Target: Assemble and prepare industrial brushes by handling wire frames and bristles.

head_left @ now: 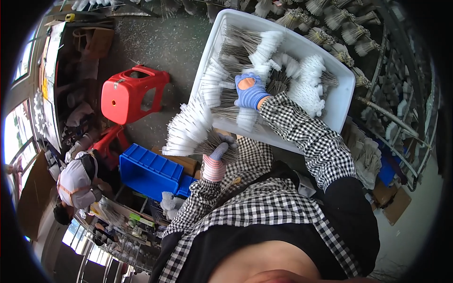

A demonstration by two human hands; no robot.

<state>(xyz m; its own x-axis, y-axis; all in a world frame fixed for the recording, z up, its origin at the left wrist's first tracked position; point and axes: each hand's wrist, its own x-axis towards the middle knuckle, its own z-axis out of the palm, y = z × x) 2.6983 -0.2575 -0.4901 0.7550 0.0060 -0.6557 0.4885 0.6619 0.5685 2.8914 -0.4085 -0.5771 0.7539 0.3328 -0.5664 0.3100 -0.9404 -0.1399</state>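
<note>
My left hand (pixel 217 157), in a glove with a pink striped cuff and greyish fingers, is closed around the thin wire stems of a thick bundle of white bristle brushes (pixel 189 128). The bristle heads fan out to the left, beside the near-left side of a white plastic tub (pixel 347 99). Inside the tub my right hand (pixel 250 90), in a blue glove with an opening on its back, lies over more white wire-stemmed brushes (pixel 307 89). Its fingers curl down among them, the tips hidden. Brushes in the tub lie in bunches pointing different ways.
A red plastic stool (pixel 123 101) lies tipped over on the debris-strewn floor to the left. Nearer stands a blue crate (pixel 146 172). Bundles of brushes (pixel 337 19) and a metal rack (pixel 401 122) crowd the right. Another person (pixel 78 181) bends at the far left.
</note>
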